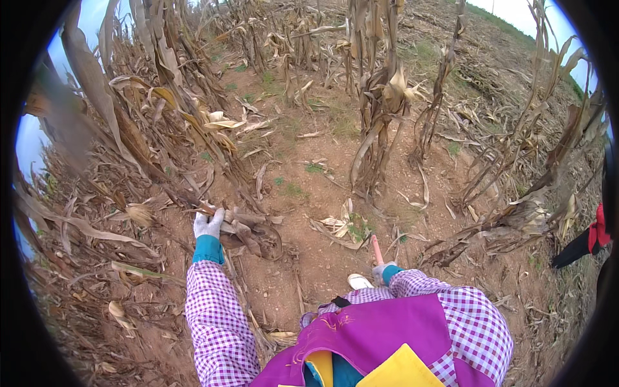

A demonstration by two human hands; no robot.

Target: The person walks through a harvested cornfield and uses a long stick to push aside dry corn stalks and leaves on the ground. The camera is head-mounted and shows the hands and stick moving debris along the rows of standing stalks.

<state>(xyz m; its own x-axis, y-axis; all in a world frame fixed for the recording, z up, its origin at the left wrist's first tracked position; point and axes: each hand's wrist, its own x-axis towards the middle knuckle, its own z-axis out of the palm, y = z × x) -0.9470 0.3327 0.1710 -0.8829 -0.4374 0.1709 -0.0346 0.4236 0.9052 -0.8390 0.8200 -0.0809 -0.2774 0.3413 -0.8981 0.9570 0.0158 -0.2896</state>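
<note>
My left hand (209, 223), in a pale work glove, is closed around a dry corn stalk (181, 197) that leans up towards the left; withered leaves (249, 232) hang beside its fingers. Lower right of the middle, my right hand (382, 272), also gloved, grips a pinkish handle or stick (376, 249) whose one end points up and away from me. The rest of that tool is hidden, so its kind cannot be told. Dry corn husks (343, 225) lie on the soil just beyond the right hand.
Standing dry corn stalks (375, 121) rise ahead, with more (145, 121) at the left and bent ones (522, 222) at the right. A white shoe (360, 281) shows beside my right hand. Part of another person in red and black (597, 232) is at the far right edge. Reddish soil (280, 285) carries fallen leaves.
</note>
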